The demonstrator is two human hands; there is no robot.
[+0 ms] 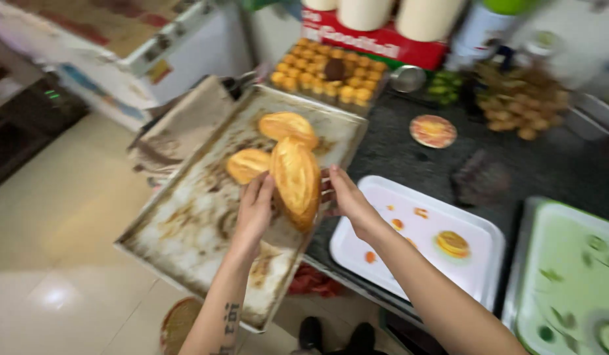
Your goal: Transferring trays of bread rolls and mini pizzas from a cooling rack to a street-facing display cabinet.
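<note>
The dark bench (409,158) is crowded, and the big baking tray (186,223) hangs over its edge above the floor; a bump could tip it. My left grip (255,210) and right grip (347,197) press the bread loaf (296,181) between open palms above the tray; it may slip.
</note>
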